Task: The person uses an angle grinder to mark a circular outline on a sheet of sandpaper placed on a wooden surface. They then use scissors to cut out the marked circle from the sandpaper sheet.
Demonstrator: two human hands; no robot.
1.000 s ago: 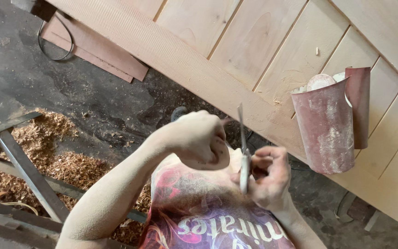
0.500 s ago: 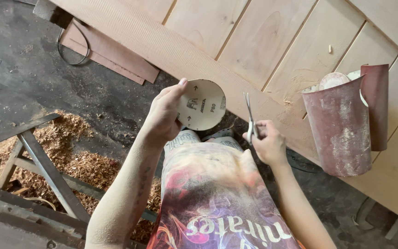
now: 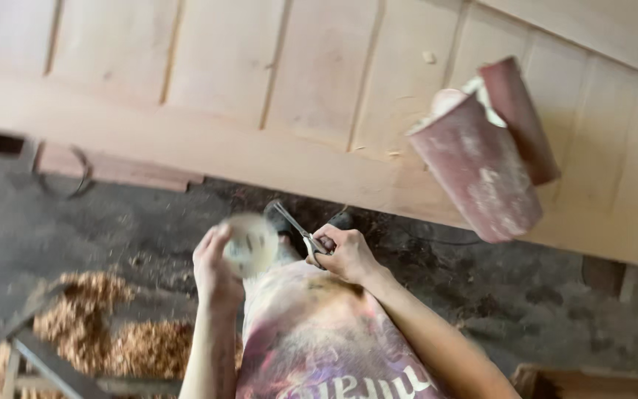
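Observation:
My left hand [image 3: 214, 267] holds a round pale sanding disc [image 3: 250, 244] by its edge, in front of my chest; the disc is blurred. My right hand [image 3: 345, 253] grips a pair of scissors [image 3: 295, 225], whose blades point up and left towards the disc. The two hands are close together above my patterned shirt. A roll of reddish sandpaper [image 3: 481, 155] lies curled on the wooden panel [image 3: 223, 74] above and to the right of my hands.
The large pale panel made of boards spans the top of the view. Wood shavings [image 3: 112, 332] are heaped on the dark floor at lower left, beside a metal trestle [image 3: 38, 362]. A cable loop [image 3: 71, 174] lies by a flat board on the floor.
The view has swung, so the panel now runs level across the top. My left hand has lowered the disc towards my chest, and my right hand has tilted the scissors towards it.

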